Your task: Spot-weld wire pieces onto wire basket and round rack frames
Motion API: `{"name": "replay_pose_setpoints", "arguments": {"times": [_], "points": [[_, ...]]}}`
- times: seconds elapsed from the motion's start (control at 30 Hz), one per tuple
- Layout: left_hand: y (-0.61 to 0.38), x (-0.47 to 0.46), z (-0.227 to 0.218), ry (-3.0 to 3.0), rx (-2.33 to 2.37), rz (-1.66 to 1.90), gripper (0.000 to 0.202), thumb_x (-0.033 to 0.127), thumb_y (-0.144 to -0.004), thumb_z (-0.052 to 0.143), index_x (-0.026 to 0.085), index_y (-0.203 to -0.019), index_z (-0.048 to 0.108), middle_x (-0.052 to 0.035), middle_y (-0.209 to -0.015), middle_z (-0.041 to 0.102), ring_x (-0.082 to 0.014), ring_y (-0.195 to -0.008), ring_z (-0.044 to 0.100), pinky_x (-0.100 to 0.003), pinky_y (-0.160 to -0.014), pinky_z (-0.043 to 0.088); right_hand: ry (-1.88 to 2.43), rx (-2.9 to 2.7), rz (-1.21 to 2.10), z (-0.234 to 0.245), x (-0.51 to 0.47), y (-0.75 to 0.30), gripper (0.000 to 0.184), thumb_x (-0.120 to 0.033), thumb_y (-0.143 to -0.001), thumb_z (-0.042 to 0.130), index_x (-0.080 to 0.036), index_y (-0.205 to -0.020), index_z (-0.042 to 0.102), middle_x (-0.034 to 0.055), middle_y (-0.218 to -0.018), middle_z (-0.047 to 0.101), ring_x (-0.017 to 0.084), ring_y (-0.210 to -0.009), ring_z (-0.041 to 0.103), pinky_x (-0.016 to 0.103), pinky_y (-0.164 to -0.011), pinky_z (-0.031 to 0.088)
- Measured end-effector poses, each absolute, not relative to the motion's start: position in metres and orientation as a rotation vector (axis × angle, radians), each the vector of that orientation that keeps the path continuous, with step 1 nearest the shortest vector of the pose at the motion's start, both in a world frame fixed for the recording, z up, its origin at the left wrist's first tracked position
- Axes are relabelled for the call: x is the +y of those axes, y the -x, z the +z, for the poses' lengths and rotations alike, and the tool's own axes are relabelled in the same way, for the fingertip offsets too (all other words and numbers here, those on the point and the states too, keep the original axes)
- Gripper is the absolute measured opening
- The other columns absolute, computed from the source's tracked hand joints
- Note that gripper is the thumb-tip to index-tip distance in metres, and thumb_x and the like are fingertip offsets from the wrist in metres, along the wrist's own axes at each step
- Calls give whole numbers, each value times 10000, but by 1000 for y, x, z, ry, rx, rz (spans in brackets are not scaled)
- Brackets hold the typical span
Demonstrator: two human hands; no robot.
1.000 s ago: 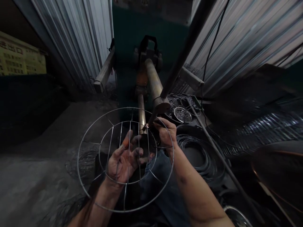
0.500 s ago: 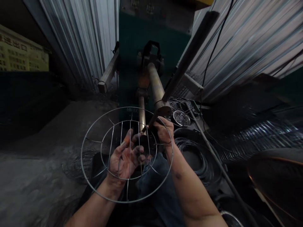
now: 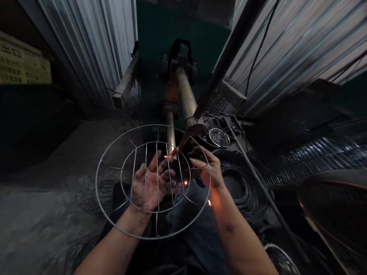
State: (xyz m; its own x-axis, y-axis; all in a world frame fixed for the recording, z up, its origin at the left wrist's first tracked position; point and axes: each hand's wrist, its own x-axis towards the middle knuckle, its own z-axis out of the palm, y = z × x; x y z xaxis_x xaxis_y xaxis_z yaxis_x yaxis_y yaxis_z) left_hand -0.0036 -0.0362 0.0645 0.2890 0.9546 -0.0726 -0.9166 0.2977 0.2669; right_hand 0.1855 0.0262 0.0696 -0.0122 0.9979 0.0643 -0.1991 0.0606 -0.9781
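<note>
A round wire rack (image 3: 157, 225), with two rings, parallel bars and short spokes, lies level in front of me. Its far inner edge is at the lower tip of a dark copper-coloured electrode arm (image 3: 183, 140), above a brass-coloured lower post (image 3: 171, 130). Orange sparks fly around this contact and past my right wrist. My left hand (image 3: 151, 187) is palm up beneath the bars, fingers spread and partly bent; whether it bears the rack's weight is unclear. My right hand (image 3: 210, 168) is at the rack's right side, thumb and fingers apart, with its fingertips in shadow.
A green machine body (image 3: 160, 42) with a thick brass-coloured upper arm (image 3: 185, 93) stands ahead. Coiled wire (image 3: 243, 198) and a container of metal pieces (image 3: 219, 137) are at the right. A yellow crate (image 3: 24, 61) is at far left. Corrugated panels flank the machine.
Sparks have appeared at the electrode contact. My right hand has moved right, away from the electrode, and its fingers have parted. My left hand stays under the rack, nearly unchanged.
</note>
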Motion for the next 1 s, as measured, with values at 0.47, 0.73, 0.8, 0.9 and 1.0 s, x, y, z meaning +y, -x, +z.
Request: {"name": "replay_pose_setpoints", "arguments": {"times": [0.47, 0.73, 0.8, 0.9, 1.0], "points": [[-7, -43, 67, -277, 272, 1309, 655, 310, -700, 745, 265, -1315, 523, -40, -1018, 647, -188, -845, 616, -380, -761, 554, 932, -754, 1149, 61, 17, -161, 259, -296, -603, 808, -193, -793, 665, -1, -675, 697, 60, -337, 434, 192, -325, 305], [1, -34, 66, -339, 316, 1379, 623, 367, -689, 753, 294, -1278, 565, -32, -1019, 622, -164, -809, 580, -355, -755, 549, 939, -896, 1068, 47, 40, -153, 206, -316, -629, 790, -205, -773, 693, -10, -696, 648, 127, -638, 574, 253, -610, 474], [3, -31, 66, -341, 318, 1387, 628, 372, -682, 755, 291, -1276, 566, -33, -1019, 622, -163, -805, 579, -356, -754, 549, 938, -933, 1047, 46, 45, -152, 196, -318, -633, 789, -205, -764, 698, -14, -700, 633, 124, -650, 557, 256, -634, 468], [5, -27, 65, -330, 319, 1384, 636, 373, -678, 757, 285, -1277, 563, -30, -1021, 625, -167, -813, 586, -370, -766, 549, 947, -965, 1012, 48, 49, -151, 184, -322, -640, 783, -204, -753, 701, -18, -696, 619, 124, -658, 544, 258, -645, 461], [5, -25, 65, -315, 312, 1378, 619, 375, -695, 745, 288, -1279, 558, -28, -1028, 628, -172, -832, 595, -370, -779, 545, 950, -986, 993, 53, 51, -149, 145, -304, -661, 766, -209, -751, 702, -25, -697, 616, 123, -665, 546, 258, -658, 458]]}}
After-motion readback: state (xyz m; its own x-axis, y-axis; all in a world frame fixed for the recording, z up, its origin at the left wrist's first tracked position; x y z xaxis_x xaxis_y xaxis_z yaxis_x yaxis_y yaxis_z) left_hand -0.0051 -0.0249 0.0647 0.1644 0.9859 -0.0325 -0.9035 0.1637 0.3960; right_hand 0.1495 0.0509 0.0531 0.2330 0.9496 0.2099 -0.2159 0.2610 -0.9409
